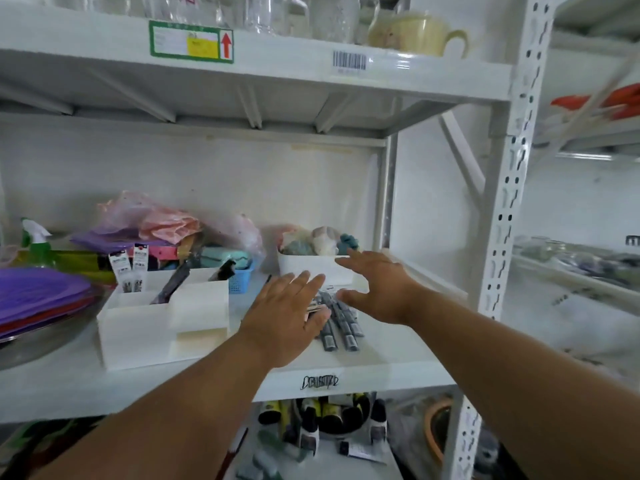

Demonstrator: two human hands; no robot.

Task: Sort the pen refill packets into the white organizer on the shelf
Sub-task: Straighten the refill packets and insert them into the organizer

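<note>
A person's two bare arms reach forward over a white metal shelf (pixel 381 355). The left hand (pixel 284 317) is flat, palm down, its fingers (pixel 304 278) straight and spread, holding nothing; it covers the left edge of a small pile of pen refill packets (pixel 341 323). The packets are long, narrow and grey, lying loose on the shelf between the two hands, their ends pointing toward the shelf's front edge. The right hand (pixel 377 289) is just to the right of and above the pile, also open with the fingers stretched out and the thumb spread; whether it touches the packets cannot be told.

To the left of the hands stands the white organizer (pixel 138 327), a box with several compartments. Two refill packets (pixel 130 268) stand upright in its back left compartment, and a dark packet (pixel 173 282) leans in the middle one. Behind the organizer is a small blue basket (pixel 239 282). Behind the hands sits a white bin (pixel 311 268) filled with soft bundles. Further left are purple plates (pixel 38 292), a green spray bottle (pixel 36 240) and pink plastic bags (pixel 156 220). The shelf above carries a cream teapot (pixel 412 32) and clear glassware (pixel 270 12).
</note>
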